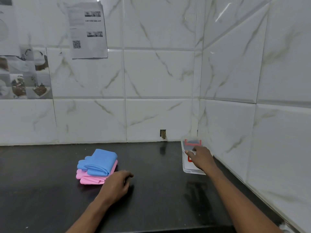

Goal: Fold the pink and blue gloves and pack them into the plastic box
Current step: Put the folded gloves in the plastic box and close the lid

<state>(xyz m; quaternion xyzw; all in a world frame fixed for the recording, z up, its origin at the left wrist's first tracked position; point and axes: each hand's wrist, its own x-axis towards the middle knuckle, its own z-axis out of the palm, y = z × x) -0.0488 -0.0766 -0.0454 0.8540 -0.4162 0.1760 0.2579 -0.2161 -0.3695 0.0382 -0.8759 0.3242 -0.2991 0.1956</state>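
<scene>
Two bare forearms reach across a dark desk (151,207) set into a corner of marble-patterned wall tiles (158,73). At centre, the left hand (116,184) rests knuckles-up on the desk with fingers loosely curled, holding nothing, just beside the folded gloves. Blue gloves (99,161) lie stacked on the pink gloves (91,178), fingers pointing left — both on the desk, outside the box. Far right, the right hand (201,157) lies on the clear plastic box (190,169) with red clips, pushed against the side wall; its fingers touch the lid, though any grip is hidden. Printed sheets (87,31) hang on the wall behind.
</scene>
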